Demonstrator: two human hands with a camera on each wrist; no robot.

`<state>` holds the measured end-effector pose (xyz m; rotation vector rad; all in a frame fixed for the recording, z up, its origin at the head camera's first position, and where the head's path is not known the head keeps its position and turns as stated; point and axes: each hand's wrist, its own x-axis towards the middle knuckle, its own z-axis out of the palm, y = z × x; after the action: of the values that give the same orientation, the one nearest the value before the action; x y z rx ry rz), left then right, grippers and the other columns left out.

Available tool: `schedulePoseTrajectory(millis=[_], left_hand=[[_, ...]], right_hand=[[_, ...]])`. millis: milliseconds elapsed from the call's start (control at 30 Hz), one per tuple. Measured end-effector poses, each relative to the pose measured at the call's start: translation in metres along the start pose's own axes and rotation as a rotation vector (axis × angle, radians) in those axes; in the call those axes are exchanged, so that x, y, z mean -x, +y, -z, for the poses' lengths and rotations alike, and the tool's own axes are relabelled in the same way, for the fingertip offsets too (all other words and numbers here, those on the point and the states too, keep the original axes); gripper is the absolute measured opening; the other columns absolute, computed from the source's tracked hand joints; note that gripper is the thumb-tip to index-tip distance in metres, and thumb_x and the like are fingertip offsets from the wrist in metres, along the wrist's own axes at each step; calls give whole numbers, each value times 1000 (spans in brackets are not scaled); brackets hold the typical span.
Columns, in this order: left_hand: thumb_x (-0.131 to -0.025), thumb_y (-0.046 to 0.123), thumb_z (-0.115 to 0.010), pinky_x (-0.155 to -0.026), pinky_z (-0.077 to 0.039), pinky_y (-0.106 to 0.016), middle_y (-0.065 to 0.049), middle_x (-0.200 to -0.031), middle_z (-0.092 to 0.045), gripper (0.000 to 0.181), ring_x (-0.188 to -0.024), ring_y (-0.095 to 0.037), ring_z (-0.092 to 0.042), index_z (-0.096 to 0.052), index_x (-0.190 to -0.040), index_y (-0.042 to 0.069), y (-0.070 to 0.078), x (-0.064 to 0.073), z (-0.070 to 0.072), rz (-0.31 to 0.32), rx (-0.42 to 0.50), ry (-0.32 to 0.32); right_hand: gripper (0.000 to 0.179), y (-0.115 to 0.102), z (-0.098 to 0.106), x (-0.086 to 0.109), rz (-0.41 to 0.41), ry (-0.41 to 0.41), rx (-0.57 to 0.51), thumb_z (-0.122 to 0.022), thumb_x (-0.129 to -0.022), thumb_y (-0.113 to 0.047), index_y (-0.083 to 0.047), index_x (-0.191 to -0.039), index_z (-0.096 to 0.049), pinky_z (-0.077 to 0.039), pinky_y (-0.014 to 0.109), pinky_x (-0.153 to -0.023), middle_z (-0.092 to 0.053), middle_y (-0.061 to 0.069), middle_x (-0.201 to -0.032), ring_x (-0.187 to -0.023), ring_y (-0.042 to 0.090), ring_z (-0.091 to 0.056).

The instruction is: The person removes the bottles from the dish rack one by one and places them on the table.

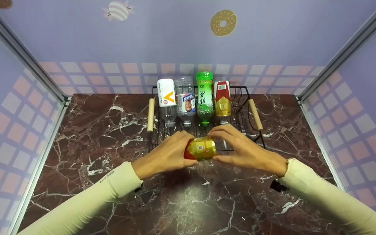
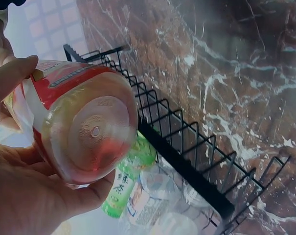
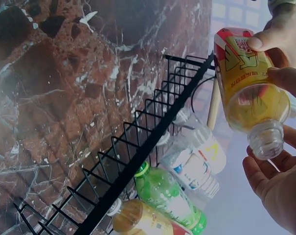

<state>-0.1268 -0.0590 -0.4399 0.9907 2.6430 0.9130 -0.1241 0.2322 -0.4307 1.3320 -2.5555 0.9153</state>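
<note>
Walls (image 1: 168,39) of lilac, patterned with pink and white squares (image 1: 130,68), enclose the dark red-brown, white-veined counter (image 1: 194,205) on three sides. Above it, by the near edge of a black wire rack (image 2: 187,168) with wooden handles (image 1: 150,115) and four bottles (image 1: 204,98), the left hand (image 1: 168,151) is clamped on a red-and-yellow bottle (image 1: 202,148); the right hand (image 1: 248,150) curves about its neck end, though I can't tell whether it grips.
</note>
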Motion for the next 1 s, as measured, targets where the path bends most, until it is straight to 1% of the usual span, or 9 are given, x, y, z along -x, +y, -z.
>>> schedulePoseTrajectory(millis=[100,200,333,433,600,833,1000], left_hand=[[-86,30,-95,-92,-63,-39,-14,-129,-67,68,-107,-26,-65,-64,-138,-2,-4,1,4,21,15,16],[-86,30,-95,-96,-62,-40,-13,-131,-66,69,-110,-26,-65,-64,-138,-1,-9,2,7,43,24,40],[-85,29,-95,-101,-62,-44,-13,-132,-66,68,-115,-28,-64,-63,-138,0,-17,4,11,73,60,79],[-86,28,-95,-104,-61,-47,-14,-135,-65,69,-118,-29,-63,-63,-139,-1,-22,6,15,93,97,99],[-87,30,-94,-107,-59,-50,-18,-140,-64,72,-123,-32,-63,-61,-143,-3,-31,7,23,127,143,138],[-87,24,-94,-102,-62,-52,-19,-135,-65,71,-117,-35,-67,-59,-142,-5,-46,10,34,183,232,228],[-86,26,-95,-100,-63,-54,-21,-136,-66,74,-116,-38,-68,-59,-144,-4,-60,12,40,211,254,316]], right_hand=[[76,3,3,-2,-17,25,-22,-97,-84,-14,1,-149,-59,-54,49,-118,-60,16,-148,-136,32,-60],[82,5,5,-2,-42,49,-40,-96,-84,-12,2,-154,-54,-53,51,-118,-60,18,-150,-137,34,-60],[89,9,8,-3,-84,72,-80,-95,-86,-11,2,-160,-47,-49,51,-122,-60,18,-150,-139,33,-59],[91,13,10,-2,-111,92,-106,-95,-86,-12,2,-161,-46,-49,51,-122,-62,18,-148,-138,33,-60],[92,20,10,-1,-143,115,-100,-95,-87,-13,3,-162,-44,-50,50,-120,-63,20,-146,-137,34,-61],[88,33,8,-3,-168,140,-107,-95,-86,-12,6,-158,-47,-50,52,-120,-64,20,-144,-134,36,-62],[87,43,7,-3,-201,163,-131,-95,-86,-11,8,-157,-48,-51,57,-118,-64,22,-143,-132,39,-63]])
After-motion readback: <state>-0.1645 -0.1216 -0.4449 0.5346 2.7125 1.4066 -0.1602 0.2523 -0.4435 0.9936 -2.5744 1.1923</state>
